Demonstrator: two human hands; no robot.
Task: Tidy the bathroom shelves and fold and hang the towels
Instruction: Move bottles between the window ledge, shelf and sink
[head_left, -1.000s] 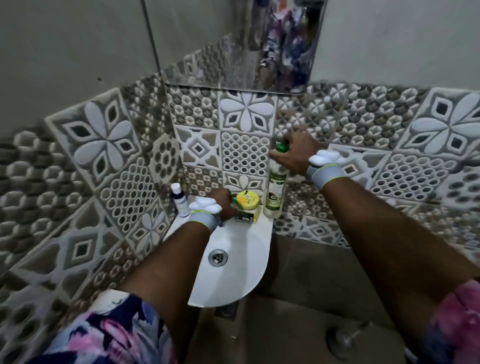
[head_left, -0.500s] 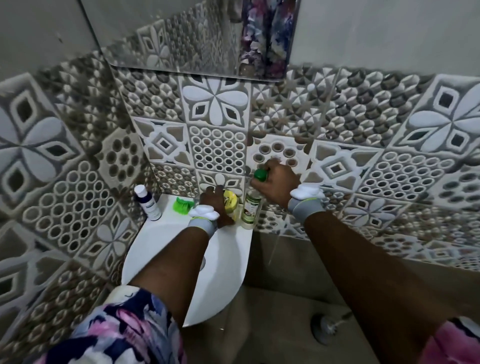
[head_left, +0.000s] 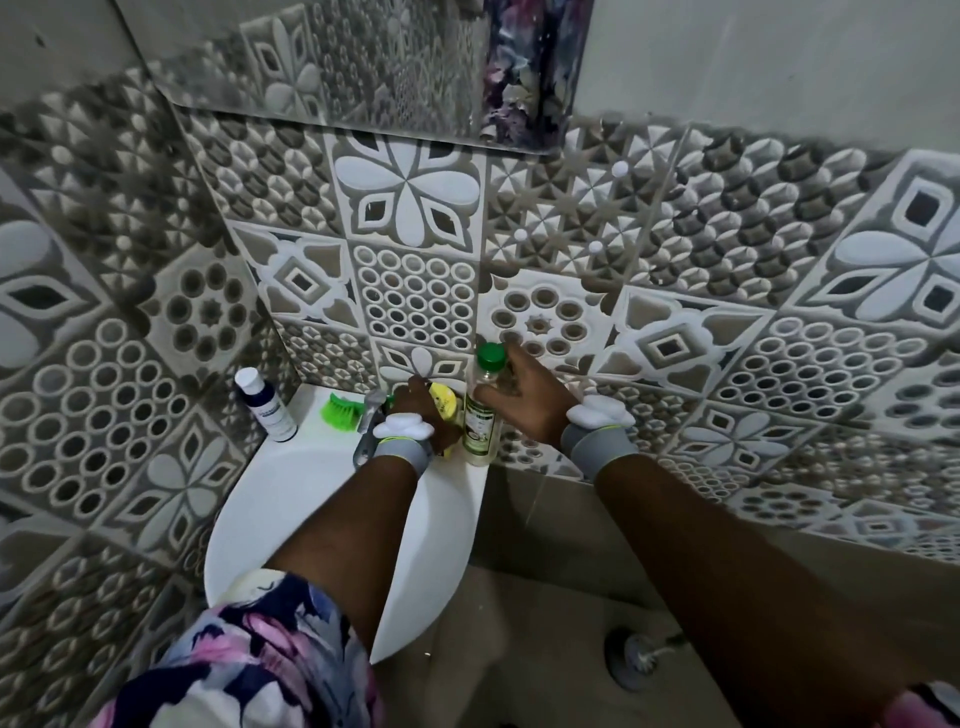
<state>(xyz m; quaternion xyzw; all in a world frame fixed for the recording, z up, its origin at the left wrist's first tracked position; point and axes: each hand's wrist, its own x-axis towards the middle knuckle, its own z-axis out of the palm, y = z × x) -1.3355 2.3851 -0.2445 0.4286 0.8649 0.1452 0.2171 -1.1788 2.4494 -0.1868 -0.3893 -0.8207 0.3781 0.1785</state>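
The right hand (head_left: 524, 402) grips the bottle (head_left: 482, 421) below its green cap. The bottle stands upright at the back right of the sink (head_left: 291, 499) rim, by the wall. The left hand (head_left: 422, 413) curls over the yellow jar (head_left: 445, 401) just beside it. Seat both flat, away from the rim edge, then release one hand at a time.
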